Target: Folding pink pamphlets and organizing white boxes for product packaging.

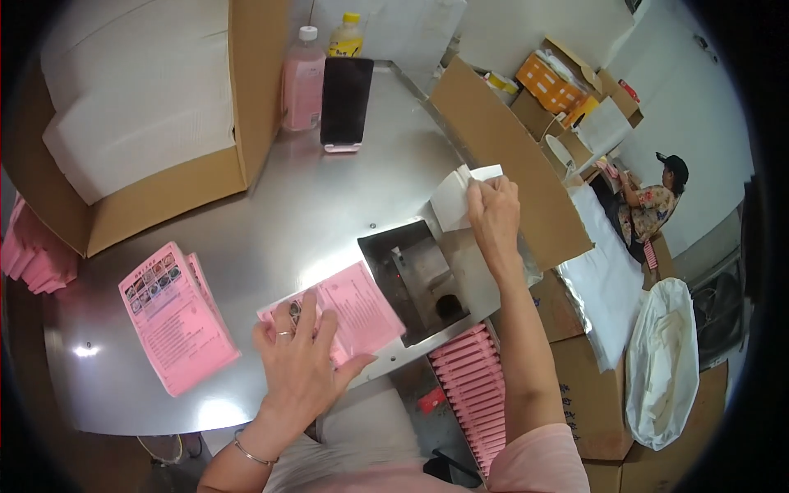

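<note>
My left hand (300, 349) lies on a pink printed sheet (370, 308), its fingers spread and pressed on the left part. The sheet lies beside a dark rectangular opening (415, 279) in the metal table, with metal parts inside. Beyond the opening, my right hand (496, 218) pinches a small stack of white paper pieces (450, 201) at its right edge. The right fingertips are partly hidden behind the hand. A pile of similar pink printed sheets (177, 333), with small pictures along the top one, sits to the left of my left hand.
An open cardboard box with white sheets (148, 123) stands at the back left. A phone on a stand (345, 103) and a pink-filled bottle (304, 82) stand behind. A cardboard panel (509, 156) borders the right side. Pink packets (472, 386) fill a box below. A person (657, 201) sits farther off.
</note>
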